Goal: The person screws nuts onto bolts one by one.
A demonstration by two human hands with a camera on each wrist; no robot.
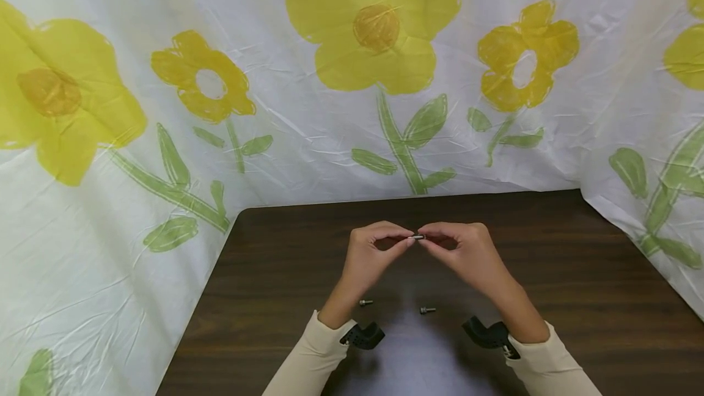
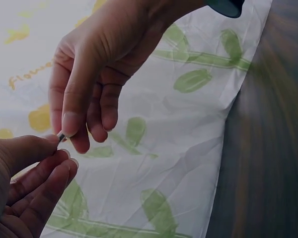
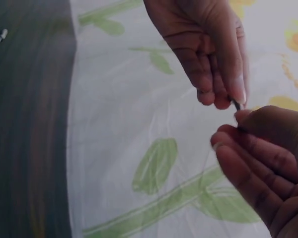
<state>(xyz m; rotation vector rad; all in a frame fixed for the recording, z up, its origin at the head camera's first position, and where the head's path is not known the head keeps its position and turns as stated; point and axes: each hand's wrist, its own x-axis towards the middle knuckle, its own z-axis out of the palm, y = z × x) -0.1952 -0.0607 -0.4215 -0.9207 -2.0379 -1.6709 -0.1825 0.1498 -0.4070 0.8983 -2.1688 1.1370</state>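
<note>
Both hands meet above the table, fingertip to fingertip, around one small silver bolt [image 1: 418, 237]. My left hand [image 1: 371, 254] pinches one end between thumb and forefinger. From the other side, my right hand [image 1: 463, 255] pinches the opposite end the same way. In the left wrist view only a short metal length of the bolt [image 2: 62, 136] shows between the fingertips; the rest is hidden by them. A darker sliver of the bolt [image 3: 236, 104] appears in the right wrist view. The remaining fingers of both hands are loosely bent.
Two more small bolts lie on the dark wooden table [image 1: 264, 298], nearer the body: a left bolt [image 1: 365, 302] by the left wrist and a right bolt [image 1: 427, 310] between the forearms. A white flowered cloth [image 1: 308, 139] hangs behind and beside the table. Black wrist cameras sit on both sleeves.
</note>
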